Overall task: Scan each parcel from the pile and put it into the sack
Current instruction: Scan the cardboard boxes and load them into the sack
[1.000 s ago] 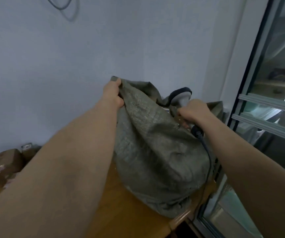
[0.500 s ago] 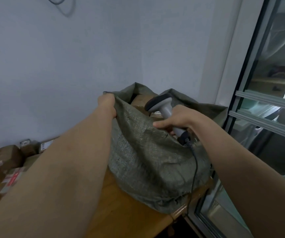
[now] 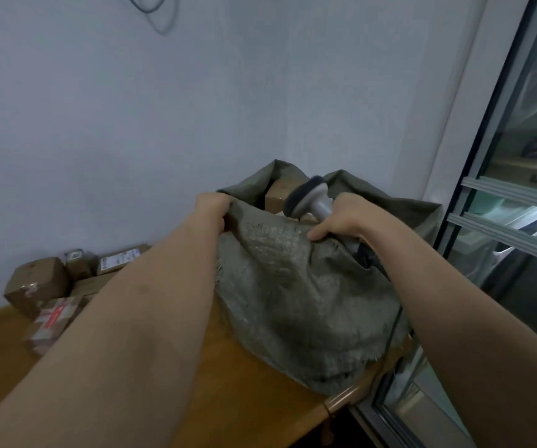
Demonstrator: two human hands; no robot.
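Both hands hold the grey-green woven sack [image 3: 296, 295] open.
Brown cardboard parcels [image 3: 280, 194] sit inside; left hand [image 3: 210, 208] fingers clamp its rim, right hand [image 3: 341, 219] grips the rim and a grey handheld scanner [image 3: 312, 198].

You've let the sack [image 3: 309, 295] sag down from a second ago, so its mouth now gapes and a parcel [image 3: 278, 197] shows inside. Your right hand [image 3: 341, 221] has swung the scanner [image 3: 307, 200] upright over that mouth, head turned left.

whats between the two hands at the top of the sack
In the head view, the sack's bunched front rim and the scanner's head lie between the left hand and right hand.
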